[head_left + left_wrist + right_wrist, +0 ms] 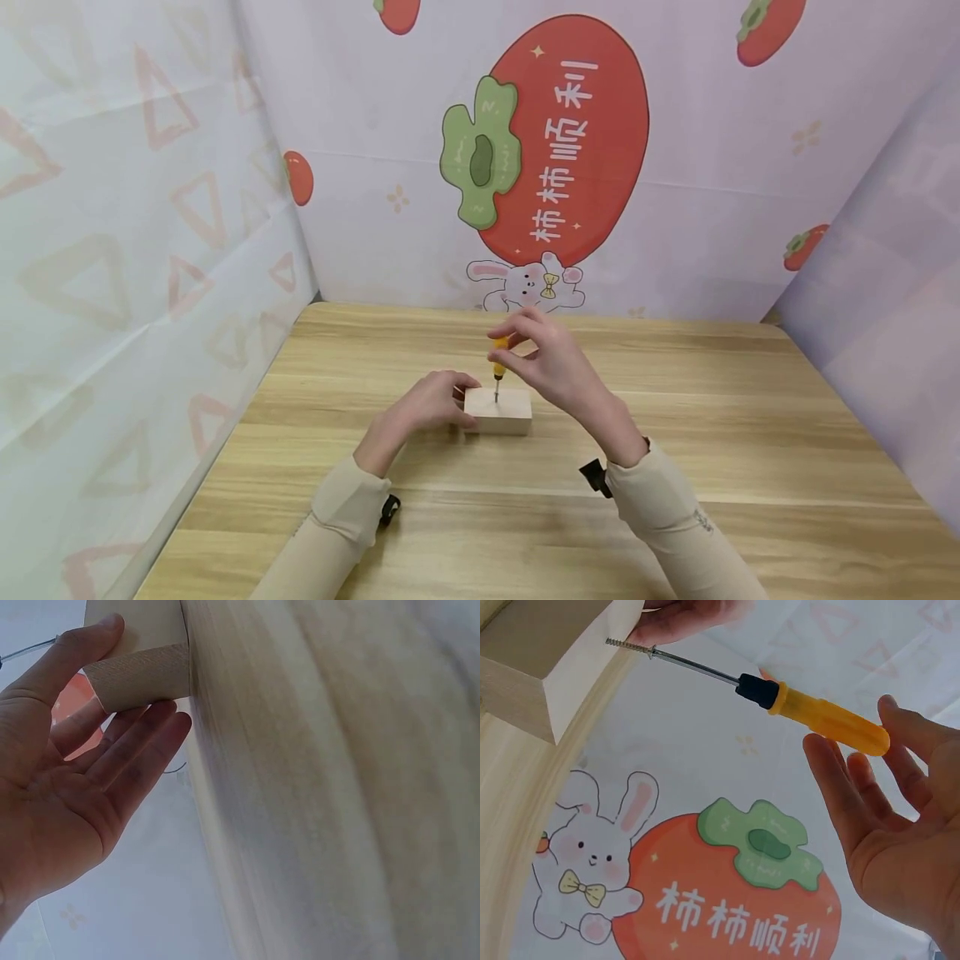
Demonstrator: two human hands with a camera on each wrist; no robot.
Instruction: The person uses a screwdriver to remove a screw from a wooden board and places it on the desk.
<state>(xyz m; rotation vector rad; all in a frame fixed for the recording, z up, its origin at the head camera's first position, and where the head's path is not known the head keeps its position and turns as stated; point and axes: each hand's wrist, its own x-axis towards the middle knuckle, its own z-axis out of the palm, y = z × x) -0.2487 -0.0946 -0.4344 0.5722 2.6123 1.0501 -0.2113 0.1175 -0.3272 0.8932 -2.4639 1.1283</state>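
A pale wooden block (501, 424) lies on the table. My left hand (429, 402) grips its left end, with the thumb on the near side and the fingers on the far side. Above the block, my right hand (553, 357) pinches the handle end of a yellow screwdriver (829, 724) between thumb and fingertips. The screwdriver stands nearly upright, its shaft pointing down. At the shaft's end is a threaded screw (628, 647), its head against the driver's tip. The screw stands at the block's top face, with most of its thread showing.
The wood-grain table (675, 400) spreads around the block. Behind it hangs a printed cloth (375, 242) with persimmons and a rabbit, and another patterned cloth (150, 292) stands along the left. Dark straps (596, 478) show at the wrists.
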